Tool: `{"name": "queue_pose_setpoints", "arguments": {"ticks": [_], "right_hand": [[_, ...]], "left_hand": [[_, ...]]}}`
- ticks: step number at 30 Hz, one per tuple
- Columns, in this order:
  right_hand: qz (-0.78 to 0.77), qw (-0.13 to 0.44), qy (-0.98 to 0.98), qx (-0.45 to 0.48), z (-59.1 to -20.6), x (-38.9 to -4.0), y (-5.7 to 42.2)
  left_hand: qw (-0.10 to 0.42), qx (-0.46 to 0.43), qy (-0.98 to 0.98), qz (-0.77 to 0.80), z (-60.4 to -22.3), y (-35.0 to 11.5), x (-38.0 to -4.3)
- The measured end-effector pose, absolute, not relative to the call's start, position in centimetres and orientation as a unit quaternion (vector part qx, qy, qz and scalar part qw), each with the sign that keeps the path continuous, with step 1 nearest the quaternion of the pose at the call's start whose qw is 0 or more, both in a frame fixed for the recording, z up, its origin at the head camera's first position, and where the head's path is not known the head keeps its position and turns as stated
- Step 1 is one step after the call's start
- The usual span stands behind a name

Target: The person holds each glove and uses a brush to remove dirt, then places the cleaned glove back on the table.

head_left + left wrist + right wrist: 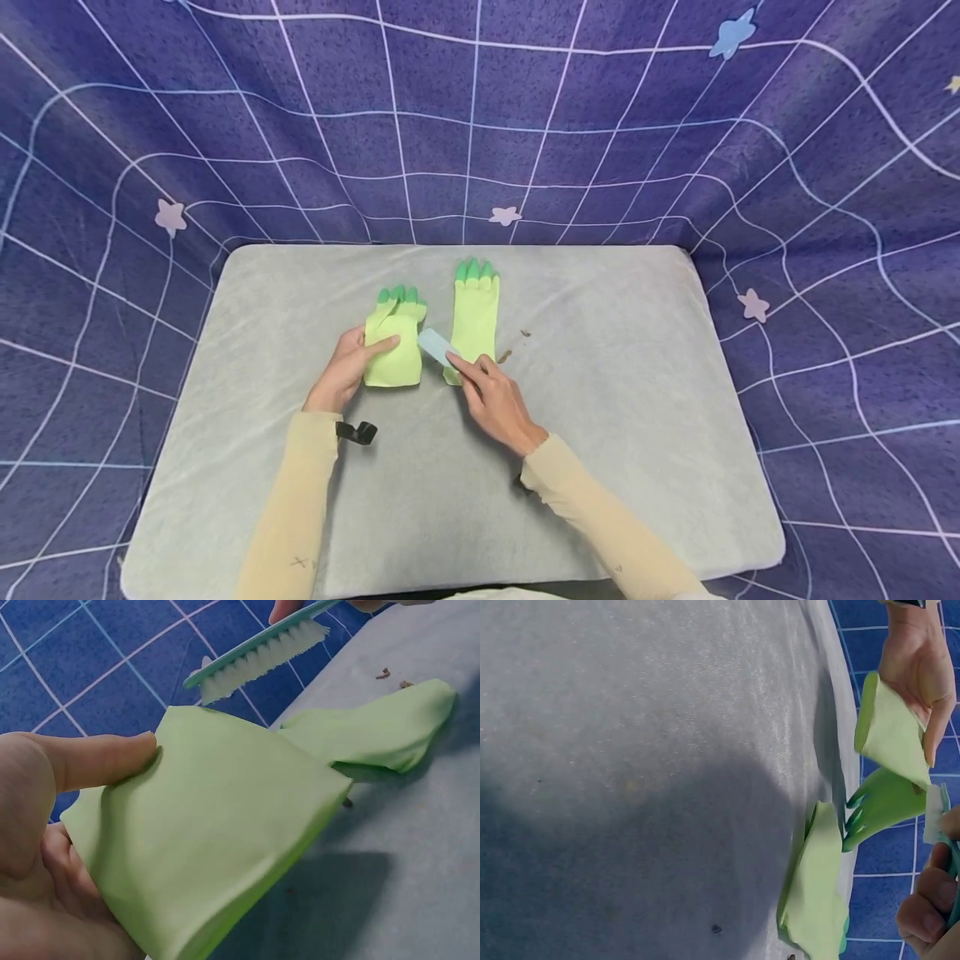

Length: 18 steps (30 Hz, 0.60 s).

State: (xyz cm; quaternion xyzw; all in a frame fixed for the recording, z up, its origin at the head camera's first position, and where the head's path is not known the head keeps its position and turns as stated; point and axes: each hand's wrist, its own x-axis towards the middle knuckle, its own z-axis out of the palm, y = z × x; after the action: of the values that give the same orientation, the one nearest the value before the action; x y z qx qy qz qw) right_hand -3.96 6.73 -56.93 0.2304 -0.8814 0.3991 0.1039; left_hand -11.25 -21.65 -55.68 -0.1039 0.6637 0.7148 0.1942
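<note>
My left hand [341, 373] grips a lime-green rubber glove [393, 360] with darker green fingertips, thumb on top and fingers beneath. The cuff part is folded over toward me, and in the left wrist view the glove [217, 817] is raised off the table. In my right hand [501, 408] is a small brush [437, 345] with a light blue handle; white bristles [262, 661] face down beside the held glove's edge. Whether they touch it I cannot tell. A second matching glove [476, 317] lies flat on the table, partly under the brush and right hand.
Small brown bits [505, 357] lie on the grey cloth-covered table [615, 375], just right of the flat glove. Dark blue curtains [442, 142] with a grid pattern and stars surround the back and sides. A black strap [356, 432] is at the left wrist.
</note>
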Motion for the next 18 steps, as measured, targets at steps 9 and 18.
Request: {"name": "queue_pose_setpoints", "arguments": {"ticks": [9, 18], "right_hand": [[0.401, 0.092, -0.882, 0.229, -57.2, -3.8, 7.2], [0.405, 0.091, -0.881, 0.226, -57.1, -3.8, 7.3]], "left_hand": [[0.195, -0.123, 0.703, 0.673, -55.9, -22.9, -10.4], [0.171, -0.15, 0.813, 0.535, -55.4, -24.6, -10.1]]}}
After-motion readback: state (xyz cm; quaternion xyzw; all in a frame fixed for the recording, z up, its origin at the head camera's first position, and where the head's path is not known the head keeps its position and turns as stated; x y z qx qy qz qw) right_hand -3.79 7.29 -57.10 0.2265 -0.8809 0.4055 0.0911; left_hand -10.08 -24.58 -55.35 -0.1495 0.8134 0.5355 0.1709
